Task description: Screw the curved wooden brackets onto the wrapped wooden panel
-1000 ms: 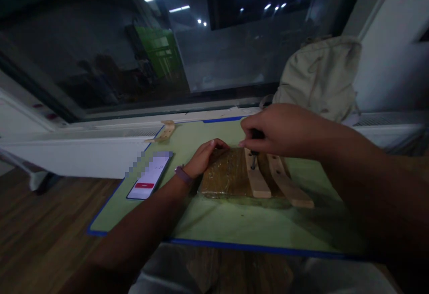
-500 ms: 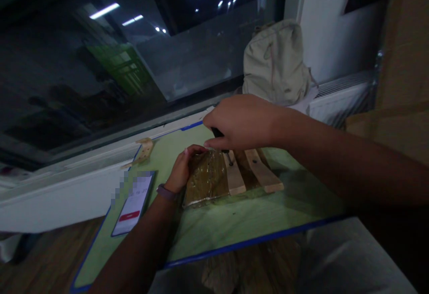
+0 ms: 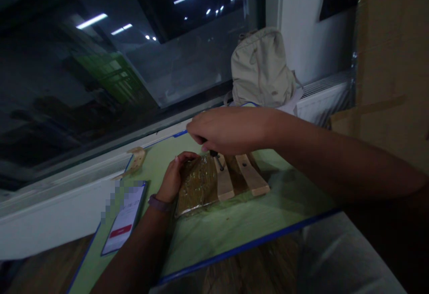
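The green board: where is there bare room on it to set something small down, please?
Barest is the green board between the wrapped block and the blue near edge; another patch lies right of the wooden pieces, nearer than the right forearm. Crowded: the middle, with left hand, right hand and screwdriver; the left side, with phone and left forearm.

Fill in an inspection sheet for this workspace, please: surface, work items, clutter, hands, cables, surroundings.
Surface: green tabletop, blue edging.
Work items: film-wrapped board bearing left wooden strip and right wooden strip; screwdriver tip at the left strip.
Clutter: phone, screen lit; curved wooden piece at the table's edge.
Hands: right hand grips the screwdriver; left hand rests at the board's left side, grip unclear.
Cables: nothing seen.
Surroundings: dark window, backpack, radiator, cardboard.
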Demonstrator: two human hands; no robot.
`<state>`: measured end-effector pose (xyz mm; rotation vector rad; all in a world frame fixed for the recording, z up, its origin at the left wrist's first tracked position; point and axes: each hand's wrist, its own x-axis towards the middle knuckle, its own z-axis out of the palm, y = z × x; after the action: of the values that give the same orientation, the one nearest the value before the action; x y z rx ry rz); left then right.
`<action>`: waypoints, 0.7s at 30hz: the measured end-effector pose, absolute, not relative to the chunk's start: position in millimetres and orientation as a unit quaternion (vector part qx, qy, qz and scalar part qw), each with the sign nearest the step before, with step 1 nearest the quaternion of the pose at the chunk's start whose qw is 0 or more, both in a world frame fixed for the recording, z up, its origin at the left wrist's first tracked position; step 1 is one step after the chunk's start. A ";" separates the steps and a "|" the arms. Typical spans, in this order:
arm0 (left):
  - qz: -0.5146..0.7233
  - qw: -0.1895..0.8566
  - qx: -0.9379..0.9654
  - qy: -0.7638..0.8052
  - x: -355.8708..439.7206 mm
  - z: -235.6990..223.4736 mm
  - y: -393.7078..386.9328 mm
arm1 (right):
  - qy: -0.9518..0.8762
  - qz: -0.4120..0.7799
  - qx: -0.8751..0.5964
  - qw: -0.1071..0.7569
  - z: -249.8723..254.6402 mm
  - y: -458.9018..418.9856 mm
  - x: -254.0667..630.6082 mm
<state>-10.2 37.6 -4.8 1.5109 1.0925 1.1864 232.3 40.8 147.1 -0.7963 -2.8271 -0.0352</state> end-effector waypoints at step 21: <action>0.482 0.463 0.591 0.451 -13.1 -8.7 39.0 | -0.941 -0.045 -0.323 0.092 149.1 44.2 234.8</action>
<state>-13.1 39.0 -8.7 1.4533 1.1095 1.1847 234.8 44.2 149.1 -0.9606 -2.7933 -0.1327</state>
